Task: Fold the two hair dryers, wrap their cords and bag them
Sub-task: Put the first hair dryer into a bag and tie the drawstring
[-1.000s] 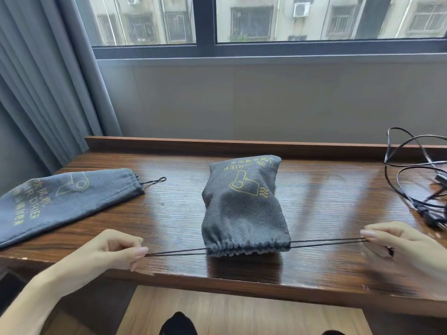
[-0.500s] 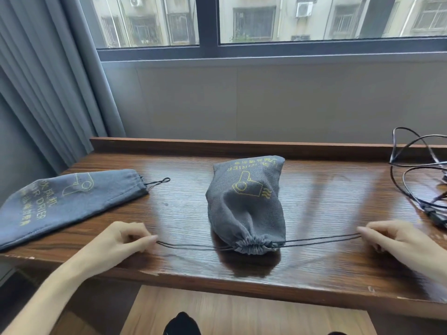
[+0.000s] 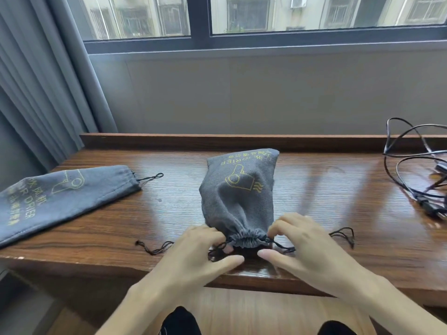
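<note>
Both hands, left hand and right hand, have come in from the stretched cords to the gathered neck of the stuffed grey fabric drawstring bag on the wooden bench, each pinching the black drawstring, likely to knot it

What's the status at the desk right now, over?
Left hand and right hand both pinching the drawstring at the filled bag's cinched mouth. Second bag flat and empty-looking, far left. Loose black cord far right, not in the way.
</note>
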`<state>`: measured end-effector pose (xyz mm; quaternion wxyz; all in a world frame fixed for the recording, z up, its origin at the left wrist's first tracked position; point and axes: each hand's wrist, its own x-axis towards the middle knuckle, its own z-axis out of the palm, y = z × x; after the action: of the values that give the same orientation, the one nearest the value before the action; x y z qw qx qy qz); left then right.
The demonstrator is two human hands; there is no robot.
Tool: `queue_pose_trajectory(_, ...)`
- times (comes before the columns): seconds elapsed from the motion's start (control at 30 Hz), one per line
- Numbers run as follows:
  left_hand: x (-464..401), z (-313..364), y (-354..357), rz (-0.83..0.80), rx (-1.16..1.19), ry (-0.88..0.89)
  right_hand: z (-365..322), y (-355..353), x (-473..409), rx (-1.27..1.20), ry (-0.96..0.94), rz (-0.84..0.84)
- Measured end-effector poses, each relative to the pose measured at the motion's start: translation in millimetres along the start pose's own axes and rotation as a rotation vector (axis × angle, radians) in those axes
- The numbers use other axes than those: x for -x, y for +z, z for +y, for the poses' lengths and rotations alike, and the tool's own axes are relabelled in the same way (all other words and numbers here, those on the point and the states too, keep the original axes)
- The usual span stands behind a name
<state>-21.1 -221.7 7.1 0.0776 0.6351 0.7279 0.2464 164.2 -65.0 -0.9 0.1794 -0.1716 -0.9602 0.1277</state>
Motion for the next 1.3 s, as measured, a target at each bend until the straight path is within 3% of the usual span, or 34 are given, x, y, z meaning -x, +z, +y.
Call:
queue_pose_trajectory(0.17, -1, 12, -7, 0.060, 0.286, -0.126, -8, -3, -4, -0.083, -0.017, 0.002)
queue_pose_trajectory(0.3, 2, 9, -12, 0.030, 0.380, -0.145, -9, -16, -8, -0.467, 0.067, -0.117)
queue_pose_trajectory(0.37, 5, 2, -13, -0.006, 0.401, -0.146, -4, -18, -9, -0.532, 0.119, -0.168)
queue_pose_trajectory(0.53, 10, -12, -10, -0.083, 0.367, -0.101, 3, -15, -2, -0.431, 0.093, -0.217)
queue_pose_trajectory(0.67, 16, -20, -14, -0.089, 0.465, -0.161, 2, -19, 5, -0.454, 0.110, -0.190)
queue_pose_trajectory(0.83, 20, -16, -26, 0.111, 0.764, -0.300, 1, -39, 10, -0.408, 0.107, -0.209)
queue_pose_trajectory(1.0, 11, 13, -18, 0.277, 1.014, -0.278, -19, -68, 7, -0.340, 0.028, -0.278)
queue_pose_trajectory(1.17, -1, 44, 11, 0.237, 0.784, -0.043, -50, -67, -17, -0.177, -0.202, -0.311)
queue_pose_trajectory(1.3, 3, 46, 21, 0.163, 0.745, -0.021, -47, -67, -41, -0.198, -0.213, -0.309)
